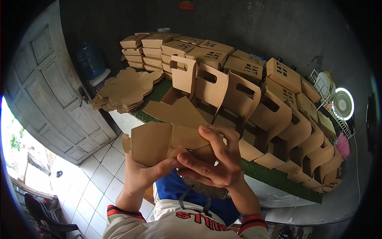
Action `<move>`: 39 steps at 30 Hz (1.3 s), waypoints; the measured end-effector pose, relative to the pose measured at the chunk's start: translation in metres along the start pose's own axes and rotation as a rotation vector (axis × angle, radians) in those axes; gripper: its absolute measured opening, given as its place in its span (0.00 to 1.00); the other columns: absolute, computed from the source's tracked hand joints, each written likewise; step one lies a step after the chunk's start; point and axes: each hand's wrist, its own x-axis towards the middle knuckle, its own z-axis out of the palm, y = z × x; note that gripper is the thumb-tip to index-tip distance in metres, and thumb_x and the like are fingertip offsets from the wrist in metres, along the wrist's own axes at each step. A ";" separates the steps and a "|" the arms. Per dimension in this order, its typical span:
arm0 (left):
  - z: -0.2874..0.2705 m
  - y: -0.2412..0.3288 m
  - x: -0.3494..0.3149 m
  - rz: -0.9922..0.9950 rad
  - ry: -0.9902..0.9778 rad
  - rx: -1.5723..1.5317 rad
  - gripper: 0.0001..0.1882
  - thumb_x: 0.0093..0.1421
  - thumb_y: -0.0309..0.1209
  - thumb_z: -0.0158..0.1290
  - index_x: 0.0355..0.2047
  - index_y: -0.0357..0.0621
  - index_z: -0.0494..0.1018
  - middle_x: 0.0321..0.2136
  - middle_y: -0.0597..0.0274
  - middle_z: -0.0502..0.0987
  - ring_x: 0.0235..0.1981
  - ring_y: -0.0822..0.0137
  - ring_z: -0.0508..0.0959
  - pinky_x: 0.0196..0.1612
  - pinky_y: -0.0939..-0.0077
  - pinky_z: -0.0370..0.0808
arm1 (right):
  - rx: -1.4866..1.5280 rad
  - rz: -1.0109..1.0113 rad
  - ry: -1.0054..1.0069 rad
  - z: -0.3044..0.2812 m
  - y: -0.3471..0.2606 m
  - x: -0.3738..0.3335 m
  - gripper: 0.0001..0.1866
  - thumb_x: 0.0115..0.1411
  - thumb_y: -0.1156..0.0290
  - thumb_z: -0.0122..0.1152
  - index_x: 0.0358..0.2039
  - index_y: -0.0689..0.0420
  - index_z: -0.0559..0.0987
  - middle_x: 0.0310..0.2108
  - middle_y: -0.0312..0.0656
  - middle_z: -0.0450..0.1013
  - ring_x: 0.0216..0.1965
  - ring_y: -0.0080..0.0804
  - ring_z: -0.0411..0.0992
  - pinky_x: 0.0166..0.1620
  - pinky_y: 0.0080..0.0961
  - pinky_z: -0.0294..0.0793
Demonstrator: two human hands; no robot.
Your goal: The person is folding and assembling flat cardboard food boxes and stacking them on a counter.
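Up in front of my chest is a partly folded brown cardboard box (151, 140), its flaps sticking out at several angles. My left hand (148, 172) grips its lower left side, thumb along the near edge. At the right side, my right hand (221, 159) holds the box's folded edge, index finger on the upper panel and the other fingers near the lower corner. Behind the box, a row of open cardboard carriers with cut-out handles (205, 85) stands on the table. A stack of flat cut cardboard blanks (125, 89) lies at the table's left end.
Closed cardboard boxes (209, 55) with dark printing are piled along the table's back. Green matting (258, 170) covers the tabletop. At left are a white door (47, 75) and a blue water jug (90, 59); at right, a lit round fan (343, 103) and a dish rack (323, 85).
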 end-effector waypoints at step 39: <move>-0.062 -0.005 0.026 0.519 -0.549 1.001 0.12 0.47 0.28 0.57 0.33 0.38 0.81 0.46 0.53 0.81 0.57 0.45 0.74 0.67 0.45 0.58 | 1.123 1.097 0.054 -0.004 0.011 -0.003 0.26 0.62 0.59 0.65 0.51 0.69 0.77 0.61 0.52 0.67 0.61 0.41 0.67 0.61 0.36 0.66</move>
